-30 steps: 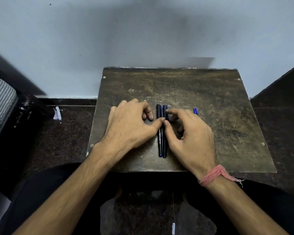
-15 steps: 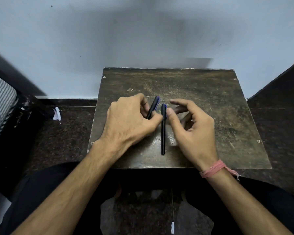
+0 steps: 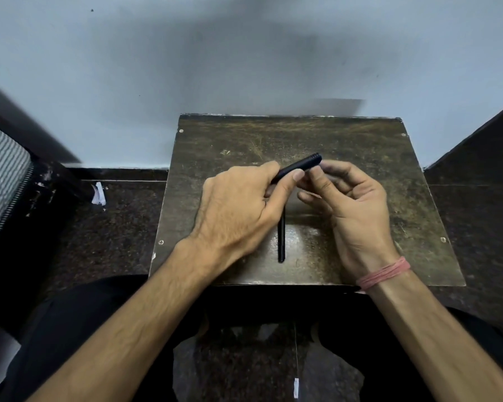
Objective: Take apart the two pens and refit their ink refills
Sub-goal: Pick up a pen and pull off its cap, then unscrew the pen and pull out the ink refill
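Observation:
My left hand grips a dark pen, lifted above the small worn table and tilted up to the right, its ribbed end free. Fingers of my right hand curl close beside that pen near its upper end; thumb and forefinger touch or nearly touch it, and a firm grip cannot be told. The second dark pen lies flat on the table, pointing toward me, its far end hidden under my left hand.
The table stands against a pale wall. Dark speckled floor surrounds it, with a scrap of white paper at the left. A striped cushion is at the far left. A pink thread band circles my right wrist.
My left hand lifted one pen off the table and swung it up to the right. My right hand left the other pen and rose to the lifted one.

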